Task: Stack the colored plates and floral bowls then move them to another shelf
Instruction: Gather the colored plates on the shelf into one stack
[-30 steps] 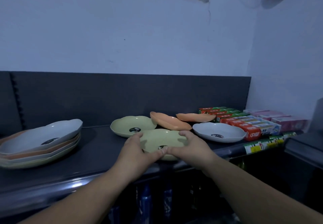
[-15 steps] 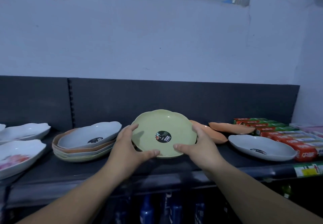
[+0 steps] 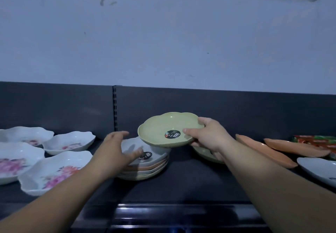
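Dark shelf [image 3: 181, 187] under a pale wall, full of dishes. Pinching the green plate [image 3: 163, 129] by its right rim with the right hand [image 3: 207, 134], thumb on top, fingers under. Held up in the air, tipped a little, just above and a bit to the right of the stack of plates [image 3: 151, 169]. Left hand [image 3: 118, 147] spread wide, holding nothing, hovering over the white plate on top of the stack.

Four floral bowls [image 3: 54, 171] side by side on the left, not stacked yet. More plates waiting on the right: another green one [image 3: 203, 152] behind the right arm, two orange plates [image 3: 263, 151], a white plate [image 3: 320, 169] at the edge.

Stacking step, maybe half done by the look of it. Next, most likely: slide the green plate left, make it level, set it down flat on the stack. Needs the wavy rims lined up, so no wobble. Could use the left hand to steady the stack. After that, the other plates, then the bowls, then the carry to another shelf.
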`<state>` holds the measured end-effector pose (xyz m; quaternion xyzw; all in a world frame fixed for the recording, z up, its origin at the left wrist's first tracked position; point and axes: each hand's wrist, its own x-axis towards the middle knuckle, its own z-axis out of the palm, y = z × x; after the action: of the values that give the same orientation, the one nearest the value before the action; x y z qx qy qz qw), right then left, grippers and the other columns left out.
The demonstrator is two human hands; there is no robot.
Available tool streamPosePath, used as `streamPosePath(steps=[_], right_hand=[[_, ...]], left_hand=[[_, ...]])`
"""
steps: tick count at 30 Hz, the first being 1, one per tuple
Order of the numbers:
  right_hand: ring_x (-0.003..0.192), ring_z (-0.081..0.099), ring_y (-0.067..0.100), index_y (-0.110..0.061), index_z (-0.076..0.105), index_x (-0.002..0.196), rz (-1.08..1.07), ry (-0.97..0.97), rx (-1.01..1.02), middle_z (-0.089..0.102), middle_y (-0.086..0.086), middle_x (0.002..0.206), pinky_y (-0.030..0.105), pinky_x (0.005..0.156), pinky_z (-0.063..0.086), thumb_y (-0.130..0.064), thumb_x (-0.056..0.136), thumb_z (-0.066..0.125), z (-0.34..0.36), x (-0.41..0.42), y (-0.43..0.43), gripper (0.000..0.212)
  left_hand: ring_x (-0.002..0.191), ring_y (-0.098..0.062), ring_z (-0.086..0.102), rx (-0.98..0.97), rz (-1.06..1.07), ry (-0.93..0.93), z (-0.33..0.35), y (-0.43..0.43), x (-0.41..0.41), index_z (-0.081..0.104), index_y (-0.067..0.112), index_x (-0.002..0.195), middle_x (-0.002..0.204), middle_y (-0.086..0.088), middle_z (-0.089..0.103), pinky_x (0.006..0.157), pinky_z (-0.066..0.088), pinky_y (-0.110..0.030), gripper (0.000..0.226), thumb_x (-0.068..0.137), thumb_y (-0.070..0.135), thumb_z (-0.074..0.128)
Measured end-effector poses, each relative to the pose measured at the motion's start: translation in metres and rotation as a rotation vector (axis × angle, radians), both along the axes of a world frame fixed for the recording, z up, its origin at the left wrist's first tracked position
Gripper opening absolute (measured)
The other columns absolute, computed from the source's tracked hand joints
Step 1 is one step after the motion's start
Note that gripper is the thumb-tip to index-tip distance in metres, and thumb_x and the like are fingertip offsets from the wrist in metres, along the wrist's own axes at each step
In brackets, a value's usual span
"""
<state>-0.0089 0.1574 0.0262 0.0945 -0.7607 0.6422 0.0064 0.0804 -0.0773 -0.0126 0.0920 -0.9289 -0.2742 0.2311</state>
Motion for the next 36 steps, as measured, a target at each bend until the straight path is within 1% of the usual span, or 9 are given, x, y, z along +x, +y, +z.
streamPosePath(steps=[6, 10, 13, 15, 17, 18, 23, 29, 36], right_hand=[[0.095, 0.069, 0.021, -0.009, 0.043, 0.142, 0.074, -0.023, 0.177, 0.059, -0.004, 0.105, 0.038, 0.083, 0.059, -0.011, 0.079, 0.079, 0.007, -0.006, -0.051, 0.072], [0.076, 0.068, 0.022, -0.013, 0.038, 0.148, 0.091, -0.005, 0.361, 0.049, 0.005, 0.138, 0.037, 0.08, 0.06, -0.015, 0.077, 0.081, 0.007, -0.006, -0.08, 0.083], [0.072, 0.065, 0.022, -0.014, 0.034, 0.15, 0.075, 0.013, 0.435, 0.048, 0.005, 0.139, 0.039, 0.079, 0.06, -0.012, 0.08, 0.078, 0.003, -0.008, -0.092, 0.083], [0.095, 0.065, 0.025, -0.016, 0.029, 0.152, 0.021, 0.077, 0.562, 0.046, 0.005, 0.143, 0.04, 0.092, 0.054, -0.017, 0.081, 0.077, 0.002, -0.008, -0.094, 0.086], [0.127, 0.051, 0.025, -0.015, 0.026, 0.152, -0.04, 0.155, 0.753, 0.043, 0.004, 0.148, 0.034, 0.105, 0.042, -0.028, 0.08, 0.076, 0.002, -0.009, -0.094, 0.089], [0.131, 0.046, 0.024, -0.013, 0.028, 0.151, -0.059, 0.171, 0.798, 0.045, 0.005, 0.147, 0.03, 0.106, 0.039, -0.031, 0.081, 0.075, 0.0, -0.009, -0.095, 0.086], [0.13, 0.046, 0.024, -0.014, 0.042, 0.14, -0.064, 0.171, 0.926, 0.05, 0.005, 0.142, 0.026, 0.099, 0.037, -0.036, 0.089, 0.064, -0.01, -0.014, -0.098, 0.06], [0.145, 0.029, 0.023, -0.017, 0.018, 0.155, -0.025, 0.117, 0.955, 0.028, 0.004, 0.159, 0.028, 0.114, 0.026, -0.045, 0.095, 0.051, -0.021, -0.019, -0.089, 0.074], [0.14, 0.036, 0.021, -0.024, 0.029, 0.152, -0.137, 0.174, 0.878, 0.039, 0.004, 0.153, 0.028, 0.111, 0.03, -0.045, 0.093, 0.056, -0.024, -0.01, -0.049, 0.068]], left_hand=[[0.135, -0.014, 0.037, 0.083, -0.049, -0.019, 0.004, -0.037, -0.001, 0.03, 0.025, 0.146, 0.152, 0.002, 0.033, 0.105, 0.032, -0.028, 0.094, 0.069, 0.057, 0.073], [0.132, -0.013, 0.04, 0.05, -0.116, -0.122, 0.005, -0.053, -0.002, 0.034, 0.028, 0.144, 0.148, 0.005, 0.038, 0.104, 0.033, -0.027, 0.092, 0.067, 0.062, 0.071], [0.123, -0.011, 0.05, -0.008, -0.19, -0.21, 0.002, -0.058, -0.002, 0.042, 0.032, 0.137, 0.139, 0.007, 0.049, 0.105, 0.04, -0.032, 0.103, 0.051, 0.086, 0.059], [0.126, -0.012, 0.048, -0.03, -0.207, -0.246, -0.003, -0.058, -0.001, 0.041, 0.033, 0.138, 0.142, 0.007, 0.045, 0.107, 0.038, -0.033, 0.105, 0.051, 0.089, 0.055], [0.133, -0.015, 0.04, -0.053, -0.206, -0.272, -0.006, -0.057, 0.001, 0.035, 0.029, 0.143, 0.148, 0.004, 0.037, 0.11, 0.033, -0.028, 0.091, 0.068, 0.073, 0.061], [0.134, -0.015, 0.038, -0.078, -0.209, -0.275, -0.008, -0.057, 0.0, 0.034, 0.028, 0.144, 0.149, 0.003, 0.035, 0.109, 0.032, -0.027, 0.087, 0.072, 0.068, 0.061], [0.135, -0.015, 0.037, -0.128, -0.239, -0.308, -0.012, -0.057, -0.003, 0.035, 0.028, 0.143, 0.15, 0.004, 0.033, 0.109, 0.032, -0.026, 0.082, 0.075, 0.068, 0.058], [0.137, -0.017, 0.033, -0.188, -0.254, -0.284, -0.014, -0.052, -0.011, 0.037, 0.03, 0.141, 0.149, 0.006, 0.033, 0.111, 0.031, -0.032, 0.083, 0.073, 0.073, 0.054], [0.134, -0.012, 0.036, -0.248, -0.283, -0.15, -0.001, -0.011, -0.02, 0.042, 0.032, 0.137, 0.146, 0.011, 0.038, 0.11, 0.03, -0.031, 0.074, 0.075, 0.073, 0.052]])
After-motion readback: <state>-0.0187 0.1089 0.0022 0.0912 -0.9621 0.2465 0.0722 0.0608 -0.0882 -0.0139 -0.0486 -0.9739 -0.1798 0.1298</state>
